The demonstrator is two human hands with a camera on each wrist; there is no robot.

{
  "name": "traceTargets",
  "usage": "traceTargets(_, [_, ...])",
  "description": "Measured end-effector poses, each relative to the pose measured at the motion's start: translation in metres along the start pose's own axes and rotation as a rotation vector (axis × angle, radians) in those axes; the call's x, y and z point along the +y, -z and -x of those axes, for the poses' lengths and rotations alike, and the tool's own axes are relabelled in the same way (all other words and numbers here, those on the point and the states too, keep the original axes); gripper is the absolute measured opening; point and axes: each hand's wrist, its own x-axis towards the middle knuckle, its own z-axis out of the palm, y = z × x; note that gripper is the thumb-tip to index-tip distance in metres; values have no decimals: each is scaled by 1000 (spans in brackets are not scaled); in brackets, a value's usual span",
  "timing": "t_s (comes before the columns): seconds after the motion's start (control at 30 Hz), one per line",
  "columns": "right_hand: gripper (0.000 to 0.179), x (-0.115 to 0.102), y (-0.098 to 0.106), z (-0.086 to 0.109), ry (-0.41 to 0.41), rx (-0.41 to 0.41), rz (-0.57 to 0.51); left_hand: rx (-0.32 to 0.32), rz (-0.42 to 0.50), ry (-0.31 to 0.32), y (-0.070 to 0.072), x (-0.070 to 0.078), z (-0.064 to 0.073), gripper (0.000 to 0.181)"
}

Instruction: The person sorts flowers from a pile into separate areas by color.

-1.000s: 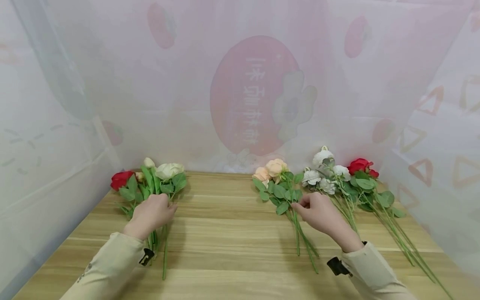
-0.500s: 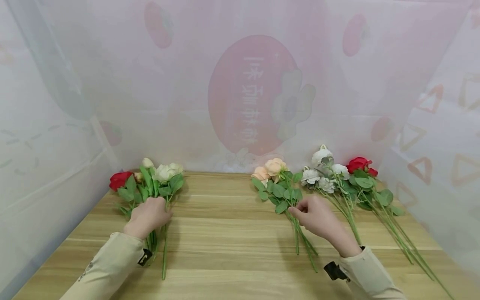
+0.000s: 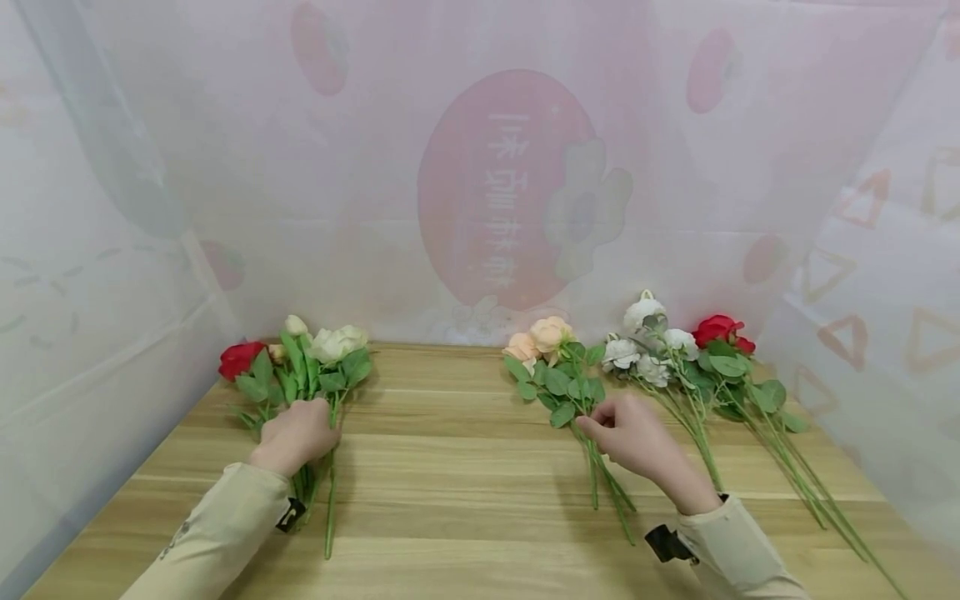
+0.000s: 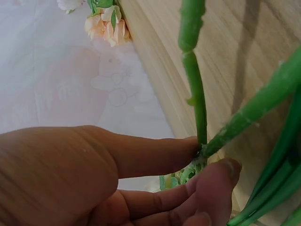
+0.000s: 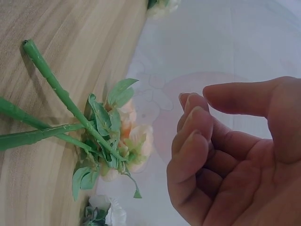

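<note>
My left hand (image 3: pixel 300 433) pinches the green stem (image 4: pixel 197 99) of a cream-white rose (image 3: pixel 339 343) between thumb and fingertips, just below its leaves. Beside that rose lie a red rose (image 3: pixel 242 360) and a white tulip (image 3: pixel 296 326), their stems passing beneath the hand. My right hand (image 3: pixel 637 437) hovers by the peach roses (image 3: pixel 552 334), above their stems. In the right wrist view its fingers are loosely curled, the thumb tip close to the index finger, with nothing between them. The peach roses' stems (image 5: pixel 61 92) lie apart from that hand on the wood.
White flowers (image 3: pixel 645 317) with long stems lie right of the peach roses. Farther right is a red rose (image 3: pixel 718 332), its stems reaching toward the table's front right corner. Printed cloth walls (image 3: pixel 360 208) enclose the wooden table (image 3: pixel 450 467) at the back and sides.
My left hand has drawn slightly back toward me along the stems. The right hand has shifted a little left and toward me. The flowers lie almost as before.
</note>
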Motion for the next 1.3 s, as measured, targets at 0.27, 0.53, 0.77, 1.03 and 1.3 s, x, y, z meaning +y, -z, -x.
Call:
traceTargets(0.27, [32, 1, -1, -1, -16, 4, -27, -27, 16, 6, 2, 1, 2, 18])
traceTargets(0.53, [32, 0, -1, -1, -25, 4, -24, -27, 25, 5, 4, -1, 1, 21])
traceTargets(0.77, [31, 0, -1, -1, -38, -1, -26, -26, 45, -1, 7, -2, 0, 25])
traceTargets(1.03, [32, 0, -1, 0, -36, -4, -36, 85, 117, -106, 6, 2, -3, 45])
traceTargets(1.3, [34, 1, -1, 1, -20, -1, -35, 241, 251, -304, 3, 16, -2, 52])
